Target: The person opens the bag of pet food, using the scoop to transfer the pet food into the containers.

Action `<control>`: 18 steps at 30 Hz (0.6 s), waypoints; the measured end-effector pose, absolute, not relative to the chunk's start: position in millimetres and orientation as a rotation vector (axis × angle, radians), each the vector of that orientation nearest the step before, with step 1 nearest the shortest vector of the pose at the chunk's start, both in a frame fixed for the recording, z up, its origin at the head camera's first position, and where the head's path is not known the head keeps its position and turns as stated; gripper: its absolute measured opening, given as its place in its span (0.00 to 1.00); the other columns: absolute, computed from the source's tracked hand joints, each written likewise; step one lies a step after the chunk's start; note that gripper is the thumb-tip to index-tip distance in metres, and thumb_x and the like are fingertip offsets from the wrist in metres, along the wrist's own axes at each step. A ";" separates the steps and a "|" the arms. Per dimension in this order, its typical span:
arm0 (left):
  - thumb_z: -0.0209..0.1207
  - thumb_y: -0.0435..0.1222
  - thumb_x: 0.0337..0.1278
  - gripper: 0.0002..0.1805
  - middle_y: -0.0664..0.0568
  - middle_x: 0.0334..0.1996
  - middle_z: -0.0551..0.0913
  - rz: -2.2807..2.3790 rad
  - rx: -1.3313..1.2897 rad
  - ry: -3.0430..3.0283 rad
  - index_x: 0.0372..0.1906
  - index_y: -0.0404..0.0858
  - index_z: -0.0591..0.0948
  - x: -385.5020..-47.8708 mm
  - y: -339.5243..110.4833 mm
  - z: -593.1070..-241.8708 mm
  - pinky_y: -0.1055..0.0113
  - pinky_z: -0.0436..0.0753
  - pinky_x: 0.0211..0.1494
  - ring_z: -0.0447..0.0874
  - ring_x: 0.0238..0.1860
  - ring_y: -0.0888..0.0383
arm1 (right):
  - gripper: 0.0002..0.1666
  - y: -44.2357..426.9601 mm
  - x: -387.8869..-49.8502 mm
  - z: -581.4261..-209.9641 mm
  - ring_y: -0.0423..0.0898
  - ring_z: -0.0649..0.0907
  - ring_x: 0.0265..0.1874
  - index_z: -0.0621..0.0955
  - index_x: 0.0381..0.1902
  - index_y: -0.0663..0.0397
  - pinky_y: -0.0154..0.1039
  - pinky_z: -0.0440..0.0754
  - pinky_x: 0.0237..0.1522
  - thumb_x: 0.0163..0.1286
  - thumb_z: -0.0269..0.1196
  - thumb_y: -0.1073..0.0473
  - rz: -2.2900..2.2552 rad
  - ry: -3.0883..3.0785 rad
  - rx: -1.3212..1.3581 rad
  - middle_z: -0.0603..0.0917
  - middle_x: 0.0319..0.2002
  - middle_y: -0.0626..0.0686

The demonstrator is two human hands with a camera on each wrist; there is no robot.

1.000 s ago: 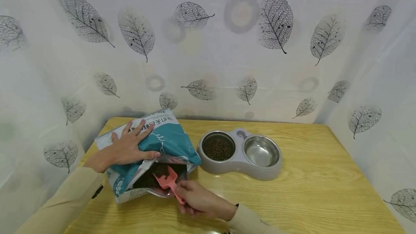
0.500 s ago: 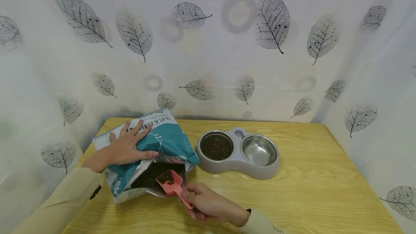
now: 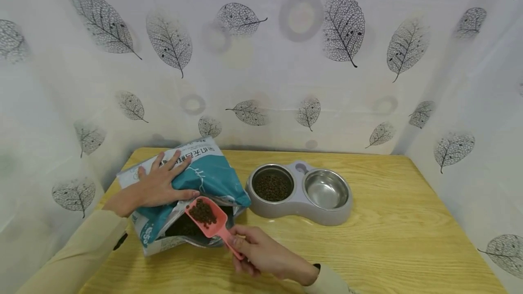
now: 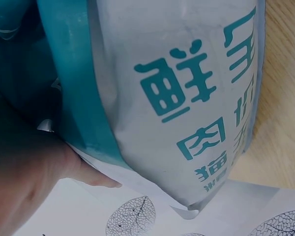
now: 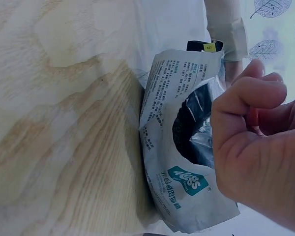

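While a pale sheet [image 3: 282, 71] printed with dark leaves is hanging behind and along both sides, a yellowish wood-grain desk [image 3: 400, 221] is spreading out below it.

Bag: a teal-and-white bag [image 3: 216, 173] with printed characters is lying on the left part of the desk, its open mouth facing the near edge and showing a silvery lining. Its right corner is sitting close by the bowl stand; contact cannot be told.

Sleeves: one beige sleeve [image 3: 77, 248] is covering the left forearm; the other is only partly showing at the lower edge.

Stand: a grey double bowl stand [image 3: 300, 201] is standing right of the bag, carrying two metal bowls. The left bowl [image 3: 273, 170] is holding brown pellets; the right bowl [image 3: 327, 189] is showing bare, shiny metal.

Hands: the left hand [image 3: 161, 185] is resting flat on top of the bag, fingers spread, thumb pointing towards the mouth. The right hand [image 3: 261, 251] is gripping the scoop handle, fingers curled round it; in the right wrist view this hand is hiding most of the scoop.

Scoop: a coral-pink scoop [image 3: 222, 230] is slanting over the bag's mouth. Whether it is touching the rim cannot be told.

Smallest: a heap of brown pellets [image 3: 203, 212] is lying in the scoop.
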State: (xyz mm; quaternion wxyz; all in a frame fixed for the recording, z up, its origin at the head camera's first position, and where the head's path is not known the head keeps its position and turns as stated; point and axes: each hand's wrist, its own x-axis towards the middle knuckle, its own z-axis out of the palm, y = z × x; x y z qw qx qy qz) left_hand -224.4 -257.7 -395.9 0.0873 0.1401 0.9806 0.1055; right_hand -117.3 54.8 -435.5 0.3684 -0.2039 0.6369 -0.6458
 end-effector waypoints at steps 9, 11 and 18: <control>0.56 0.75 0.53 0.61 0.36 0.84 0.41 0.324 0.430 2.914 0.84 0.48 0.49 -224.4 -257.5 -392.5 0.09 0.41 0.59 0.32 0.79 0.21 | 0.25 59.8 -120.9 -432.0 0.37 0.67 0.12 0.73 0.55 0.73 0.31 0.62 0.13 0.83 0.49 0.50 -1.705 1.619 -0.460 0.80 0.23 0.49; 0.56 0.74 0.53 0.61 0.36 0.84 0.42 0.316 0.437 2.917 0.84 0.48 0.49 -224.4 -258.3 -391.7 0.09 0.42 0.58 0.33 0.79 0.21 | 0.25 60.1 -121.3 -431.2 0.37 0.68 0.13 0.72 0.56 0.74 0.30 0.63 0.14 0.84 0.49 0.51 -1.725 1.579 -0.461 0.81 0.24 0.48; 0.56 0.74 0.54 0.61 0.36 0.83 0.42 0.307 0.438 2.918 0.84 0.48 0.49 -224.4 -258.0 -391.8 0.09 0.43 0.59 0.33 0.78 0.21 | 0.27 59.2 -122.4 -431.2 0.37 0.70 0.16 0.71 0.56 0.75 0.30 0.65 0.15 0.83 0.49 0.50 -1.750 1.498 -0.423 0.82 0.27 0.45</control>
